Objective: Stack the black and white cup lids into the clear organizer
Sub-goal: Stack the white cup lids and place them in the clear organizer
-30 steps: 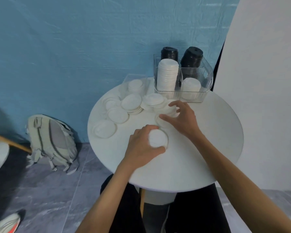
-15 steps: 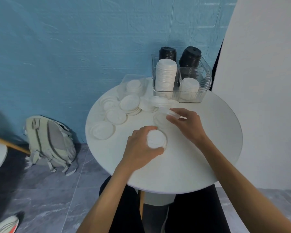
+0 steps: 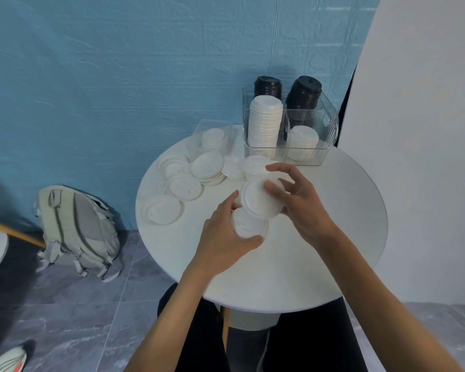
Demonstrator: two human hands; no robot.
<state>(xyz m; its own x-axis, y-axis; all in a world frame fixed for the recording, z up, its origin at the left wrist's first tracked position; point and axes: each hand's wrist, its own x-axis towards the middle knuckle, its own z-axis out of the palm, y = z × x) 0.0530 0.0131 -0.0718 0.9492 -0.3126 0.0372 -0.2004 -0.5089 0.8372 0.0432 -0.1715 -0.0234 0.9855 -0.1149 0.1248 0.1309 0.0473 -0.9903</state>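
1. Nearest the camera, the person's left hand (image 3: 226, 234) wraps its fingers (image 3: 249, 241) round a short stack of white round plastic cup lids (image 3: 249, 224), holding it just above the round white counter (image 3: 333, 259); the grip looks meant to keep the stack steady as a base for the next lid.

2. Just beyond, the right hand (image 3: 298, 205) pinches a single white plastic lid (image 3: 258, 200) by its rim, tilted toward the camera and touching the top of the held stack. Judging by the pose, the lid is being lined up to nest onto the others.

3. Further out, loose white lids (image 3: 207, 167) lie scattered and partly overlapping on the left half of the counter, one flat white lid (image 3: 161, 210) sitting apart near the edge; these remain to be gathered.

4. At the far edge stands the clear ribbed plastic organizer (image 3: 330, 130). Its front left compartment holds a tall white lid stack (image 3: 266, 122), the front right a short white lid stack (image 3: 304, 140), and two black lid stacks (image 3: 304, 92) stand behind. The colours are kept apart by compartment, so the held lids most likely belong with the short white stack, which has room.

5. Beside it, a second clear container (image 3: 207, 127) holds a few white lids.

6. On the grey tiled floor, a pale grey backpack (image 3: 75, 229) leans against the blue wall (image 3: 118, 76).
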